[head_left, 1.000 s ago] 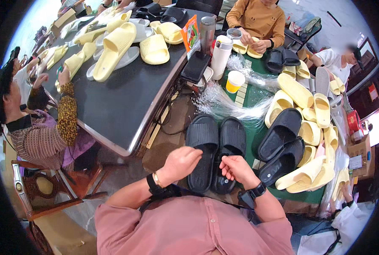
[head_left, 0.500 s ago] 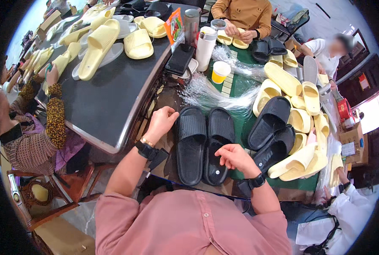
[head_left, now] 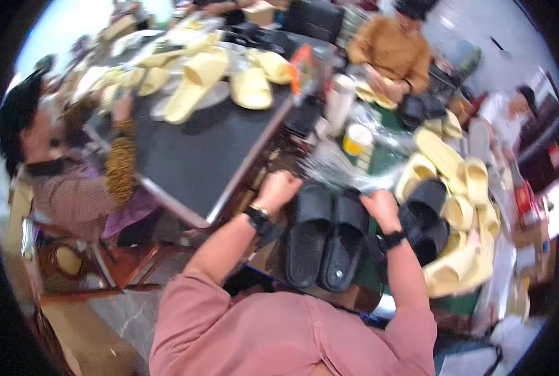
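Observation:
A pair of black slide slippers lies side by side in front of me, toes away: the left slipper (head_left: pixel 307 254) and the right slipper (head_left: pixel 341 258), which has a small white spot on its heel. My left hand (head_left: pixel 279 192) is closed beside the left slipper's toe, its fingertips by the strap's outer edge. My right hand (head_left: pixel 380 208) is closed at the outer side of the right slipper's strap, thumb near the toe. Whatever either hand pinches is too small and blurred to make out. A bundle of clear plastic strands (head_left: pixel 333 164) lies just beyond the toes.
More black slippers (head_left: pixel 425 216) and a heap of pale yellow slippers (head_left: pixel 461 266) lie to the right. A paper cup (head_left: pixel 356 139) and a white bottle (head_left: pixel 340 103) stand beyond. A dark table (head_left: pixel 185 160) with yellow slippers is at left. Co-workers sit around.
My right hand has moved from over the right slipper's footbed up to its strap's outer side, and its fingers have closed. My left hand stays by the left slipper's toe. The view has shifted and blurred.

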